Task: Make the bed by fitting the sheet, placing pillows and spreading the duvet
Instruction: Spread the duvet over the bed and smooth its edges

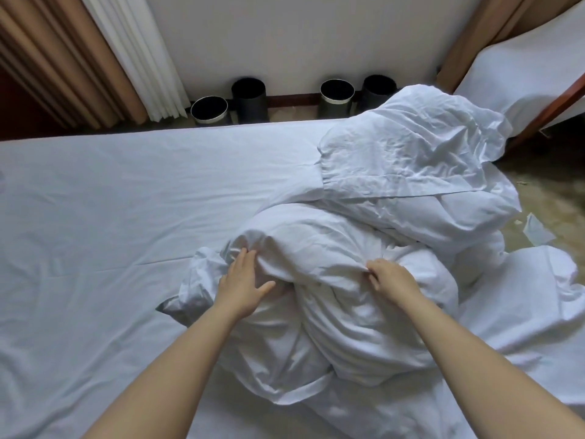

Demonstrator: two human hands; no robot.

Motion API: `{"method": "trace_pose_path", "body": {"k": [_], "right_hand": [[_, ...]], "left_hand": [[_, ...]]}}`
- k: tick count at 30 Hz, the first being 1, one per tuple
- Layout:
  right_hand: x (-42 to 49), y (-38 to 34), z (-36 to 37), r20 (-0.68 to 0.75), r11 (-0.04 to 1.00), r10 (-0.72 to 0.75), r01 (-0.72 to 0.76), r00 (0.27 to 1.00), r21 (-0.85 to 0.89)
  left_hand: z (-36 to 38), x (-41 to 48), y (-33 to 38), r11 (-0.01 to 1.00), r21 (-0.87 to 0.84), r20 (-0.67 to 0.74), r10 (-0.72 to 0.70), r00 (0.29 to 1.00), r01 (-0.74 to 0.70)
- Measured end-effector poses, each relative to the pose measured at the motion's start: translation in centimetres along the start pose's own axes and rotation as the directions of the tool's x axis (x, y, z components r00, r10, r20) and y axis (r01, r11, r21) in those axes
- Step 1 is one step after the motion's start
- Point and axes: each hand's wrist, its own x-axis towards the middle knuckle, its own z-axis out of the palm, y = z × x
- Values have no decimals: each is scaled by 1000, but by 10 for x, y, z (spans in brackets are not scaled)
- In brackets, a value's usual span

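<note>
Both bare forearms are reaching fwd over the bed. The left hand (242, 285) is lying flat w/ fingers spread wide on the bunched white duvet (342, 312), while the right hand (391, 278) is pinching a fold of it. The duvet is piling on the right half of the fitted sheet (110, 201). Behind, four round bins (250, 99) are standing by the wall.

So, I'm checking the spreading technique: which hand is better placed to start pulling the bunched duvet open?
Probably the right hand: it already pinches a duvet fold. The left hand only rests open.
</note>
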Motion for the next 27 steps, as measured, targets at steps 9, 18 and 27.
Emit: {"method": "trace_pose_path", "body": {"k": [9, 18, 27], "right_hand": [[-8, -14, -58, -171, 929, -53, 112, 984, 354], [-4, -68, -44, -168, 953, 35, 17, 985, 303], [-48, -118, -8, -284, 920, 61, 56, 957, 387]], "left_hand": [[-14, 0, -35, 969, 64, -45, -236, 971, 239], [1, 19, -90, 571, -593, 227, -558, 798, 567], [16, -49, -45, 654, -709, 32, -346, 938, 265]]}}
